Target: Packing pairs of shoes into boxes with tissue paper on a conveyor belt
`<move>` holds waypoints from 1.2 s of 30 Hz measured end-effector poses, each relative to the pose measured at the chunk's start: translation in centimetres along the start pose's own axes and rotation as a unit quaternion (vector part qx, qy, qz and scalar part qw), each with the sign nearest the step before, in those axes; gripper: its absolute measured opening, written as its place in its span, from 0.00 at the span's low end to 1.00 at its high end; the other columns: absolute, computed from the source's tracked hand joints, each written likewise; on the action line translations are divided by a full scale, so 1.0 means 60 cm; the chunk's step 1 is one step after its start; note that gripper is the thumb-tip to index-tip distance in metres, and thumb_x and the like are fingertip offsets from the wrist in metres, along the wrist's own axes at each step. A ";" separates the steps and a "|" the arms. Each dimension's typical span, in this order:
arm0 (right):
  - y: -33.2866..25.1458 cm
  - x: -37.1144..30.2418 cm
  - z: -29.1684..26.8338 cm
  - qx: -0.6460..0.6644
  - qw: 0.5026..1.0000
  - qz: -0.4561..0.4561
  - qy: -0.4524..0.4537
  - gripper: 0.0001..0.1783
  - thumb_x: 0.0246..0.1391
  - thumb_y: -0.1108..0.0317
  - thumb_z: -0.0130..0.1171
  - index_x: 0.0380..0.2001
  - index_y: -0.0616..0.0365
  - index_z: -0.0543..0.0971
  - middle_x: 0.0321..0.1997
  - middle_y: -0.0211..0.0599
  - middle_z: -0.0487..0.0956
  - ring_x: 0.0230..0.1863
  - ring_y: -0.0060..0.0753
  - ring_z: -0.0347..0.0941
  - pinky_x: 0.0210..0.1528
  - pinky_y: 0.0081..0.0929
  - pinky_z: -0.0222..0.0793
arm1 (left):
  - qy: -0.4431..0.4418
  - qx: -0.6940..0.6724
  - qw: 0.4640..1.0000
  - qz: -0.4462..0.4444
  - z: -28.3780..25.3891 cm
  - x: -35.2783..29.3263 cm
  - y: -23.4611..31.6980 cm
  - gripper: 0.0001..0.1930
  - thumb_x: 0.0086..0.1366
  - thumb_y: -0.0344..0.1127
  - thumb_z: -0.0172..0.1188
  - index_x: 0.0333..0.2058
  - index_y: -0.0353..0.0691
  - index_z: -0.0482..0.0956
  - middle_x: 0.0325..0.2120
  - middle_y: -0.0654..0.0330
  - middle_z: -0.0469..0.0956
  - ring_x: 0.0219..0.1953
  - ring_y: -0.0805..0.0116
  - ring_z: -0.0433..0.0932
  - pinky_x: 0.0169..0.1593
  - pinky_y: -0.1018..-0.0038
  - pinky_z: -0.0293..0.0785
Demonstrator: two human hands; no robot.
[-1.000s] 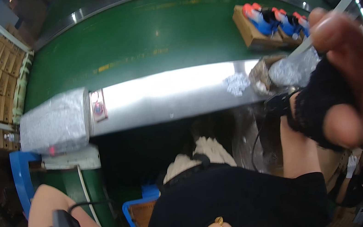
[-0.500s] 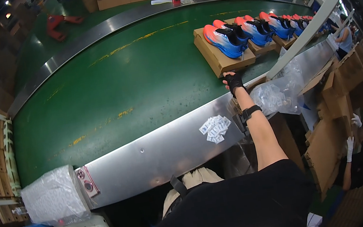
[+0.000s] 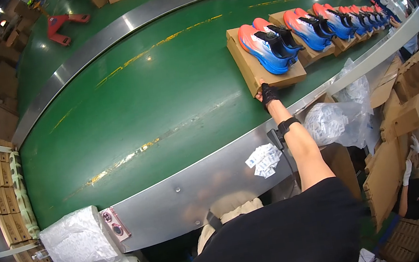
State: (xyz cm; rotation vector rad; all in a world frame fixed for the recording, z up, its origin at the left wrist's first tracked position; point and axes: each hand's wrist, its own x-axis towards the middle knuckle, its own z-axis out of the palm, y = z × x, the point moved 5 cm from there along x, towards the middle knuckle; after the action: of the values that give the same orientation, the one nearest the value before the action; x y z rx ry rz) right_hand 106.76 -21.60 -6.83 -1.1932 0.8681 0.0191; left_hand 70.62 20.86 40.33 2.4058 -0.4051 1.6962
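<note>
One cardboard box (image 3: pixel 251 69) bearing shoes (image 3: pixel 269 50) lies beyond the steel ledge (image 3: pixel 177 206), long axis pointing away from it; our nearer right hand (image 3: pixel 267 95) touches the box's near edge, pinching or not we cannot tell; our left hand is out of view.

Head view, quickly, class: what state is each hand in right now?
Left hand: not in view.
Black-gloved right hand: touching a brown rectangular cardboard box at its corner; cannot tell whether its grip is closed.

A broad passage is left open over the green belt (image 3: pixel 111 120), left of the nearest cardboard box (image 3: pixel 250 71), while the right side is obstructed by a row of shoes (image 3: pixel 307 32) and a slanting white post (image 3: pixel 380 51).
</note>
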 end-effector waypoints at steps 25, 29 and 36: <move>0.095 -0.616 0.391 -0.765 0.505 -0.357 -0.182 0.21 0.43 0.53 0.52 0.38 0.55 0.72 0.42 0.40 0.73 0.49 0.38 0.66 0.50 0.56 0.49 | -0.307 -0.251 0.888 -0.234 0.285 -0.339 -0.232 0.21 0.53 0.40 0.59 0.45 0.40 0.70 0.45 0.49 0.68 0.48 0.53 0.67 0.49 0.66 0.65; 0.127 -0.657 0.354 -0.672 0.574 -0.381 -0.271 0.20 0.42 0.54 0.54 0.36 0.55 0.73 0.37 0.44 0.74 0.45 0.41 0.69 0.46 0.42 0.61 | -0.347 -0.254 0.883 -0.188 0.308 -0.371 -0.235 0.19 0.51 0.37 0.60 0.45 0.47 0.72 0.46 0.50 0.68 0.48 0.54 0.67 0.49 0.67 0.65; 0.031 -0.661 0.320 -0.410 0.537 -0.704 -0.219 0.19 0.36 0.69 0.61 0.37 0.46 0.75 0.41 0.31 0.73 0.39 0.37 0.71 0.36 0.31 0.69 | -0.277 -0.251 0.913 -0.161 0.319 -0.350 -0.245 0.15 0.49 0.34 0.62 0.38 0.46 0.76 0.44 0.52 0.70 0.42 0.56 0.72 0.43 0.71 0.69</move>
State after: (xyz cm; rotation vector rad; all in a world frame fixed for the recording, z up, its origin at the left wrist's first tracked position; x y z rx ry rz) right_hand 89.76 11.29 17.10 -2.3534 -0.9077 -0.6335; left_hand 85.77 31.79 14.34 2.3362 -0.4183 0.6472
